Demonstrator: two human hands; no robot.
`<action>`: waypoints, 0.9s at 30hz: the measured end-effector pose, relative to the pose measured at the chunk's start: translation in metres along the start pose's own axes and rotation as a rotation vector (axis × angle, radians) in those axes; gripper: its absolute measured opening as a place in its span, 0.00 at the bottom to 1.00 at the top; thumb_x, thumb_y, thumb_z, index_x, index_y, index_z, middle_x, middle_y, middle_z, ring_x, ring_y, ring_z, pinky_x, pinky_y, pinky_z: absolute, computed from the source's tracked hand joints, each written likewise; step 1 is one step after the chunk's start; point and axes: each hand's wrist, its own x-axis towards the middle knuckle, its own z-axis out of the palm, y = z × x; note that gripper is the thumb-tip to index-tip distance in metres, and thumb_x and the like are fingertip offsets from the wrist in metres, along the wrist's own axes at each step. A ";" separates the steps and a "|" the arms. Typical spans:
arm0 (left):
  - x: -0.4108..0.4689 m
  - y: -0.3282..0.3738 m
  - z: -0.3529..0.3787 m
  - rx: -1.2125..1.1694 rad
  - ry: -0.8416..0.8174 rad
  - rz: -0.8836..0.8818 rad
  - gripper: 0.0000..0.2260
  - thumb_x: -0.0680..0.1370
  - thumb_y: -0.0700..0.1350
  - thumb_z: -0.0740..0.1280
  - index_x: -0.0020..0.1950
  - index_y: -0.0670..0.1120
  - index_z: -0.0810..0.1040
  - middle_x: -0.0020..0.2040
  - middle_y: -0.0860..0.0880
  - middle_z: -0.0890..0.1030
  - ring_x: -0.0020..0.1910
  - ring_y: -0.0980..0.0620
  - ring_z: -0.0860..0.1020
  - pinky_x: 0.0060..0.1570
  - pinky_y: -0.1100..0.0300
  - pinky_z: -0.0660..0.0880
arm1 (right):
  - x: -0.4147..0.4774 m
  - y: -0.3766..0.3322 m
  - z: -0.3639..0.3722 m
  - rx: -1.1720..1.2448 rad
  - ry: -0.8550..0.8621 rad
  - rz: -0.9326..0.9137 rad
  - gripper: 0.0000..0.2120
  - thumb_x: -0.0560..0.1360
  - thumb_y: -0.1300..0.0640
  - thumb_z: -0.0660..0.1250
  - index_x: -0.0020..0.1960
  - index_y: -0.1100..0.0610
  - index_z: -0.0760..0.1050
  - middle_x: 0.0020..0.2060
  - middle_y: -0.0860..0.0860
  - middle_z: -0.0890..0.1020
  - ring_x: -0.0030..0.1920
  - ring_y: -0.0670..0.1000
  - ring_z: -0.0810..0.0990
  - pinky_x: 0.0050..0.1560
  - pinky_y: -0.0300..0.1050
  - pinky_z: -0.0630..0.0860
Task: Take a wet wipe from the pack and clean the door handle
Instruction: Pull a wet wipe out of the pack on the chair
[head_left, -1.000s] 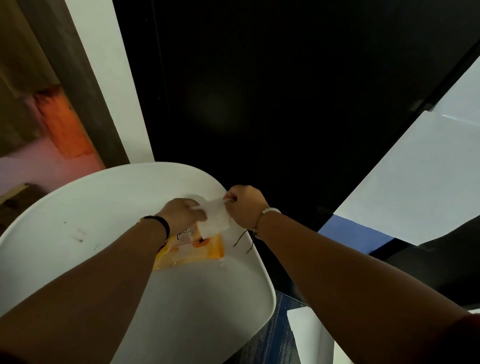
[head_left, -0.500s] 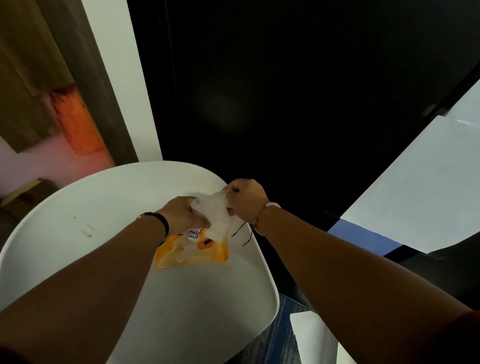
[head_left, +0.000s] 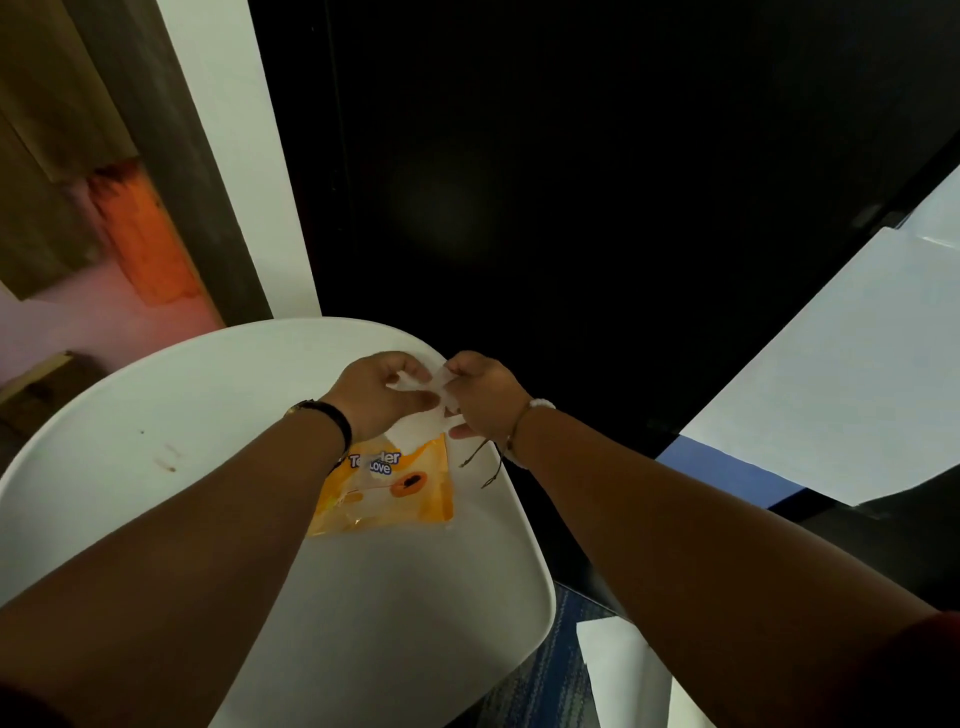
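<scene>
pack (head_left: 387, 488) lettering partly hidden behind left wrist, wipe (head_left: 422, 415) edges covered by both hands, surface (head_left: 156, 415) cut off at frame's left edge

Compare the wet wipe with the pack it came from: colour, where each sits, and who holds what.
The wet wipe is white and unprinted; the pack is orange with printed lettering. The wet wipe is up between the left hand and the right hand, both pinching it; the pack lies flat on the white table, and neither hand grips it. Both are thin and soft-looking.
</scene>
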 end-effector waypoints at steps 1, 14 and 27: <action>0.001 0.000 -0.001 -0.007 -0.019 -0.017 0.06 0.70 0.43 0.74 0.41 0.48 0.77 0.43 0.48 0.75 0.44 0.50 0.72 0.45 0.59 0.68 | 0.000 0.000 0.001 -0.004 -0.013 0.003 0.12 0.76 0.65 0.57 0.59 0.62 0.71 0.48 0.62 0.76 0.44 0.59 0.78 0.44 0.55 0.80; 0.019 -0.009 -0.024 -0.305 0.173 -0.078 0.04 0.74 0.40 0.70 0.43 0.44 0.76 0.37 0.43 0.76 0.35 0.47 0.75 0.37 0.58 0.75 | 0.006 0.018 -0.008 -0.413 0.018 -0.038 0.19 0.66 0.63 0.73 0.56 0.58 0.75 0.39 0.52 0.76 0.37 0.52 0.79 0.42 0.45 0.80; 0.020 -0.018 -0.039 0.042 0.398 -0.159 0.16 0.79 0.51 0.62 0.57 0.39 0.75 0.50 0.39 0.78 0.50 0.38 0.75 0.57 0.47 0.73 | 0.009 0.016 -0.008 -0.329 0.070 -0.008 0.06 0.70 0.61 0.71 0.42 0.56 0.74 0.34 0.53 0.79 0.31 0.52 0.82 0.38 0.44 0.82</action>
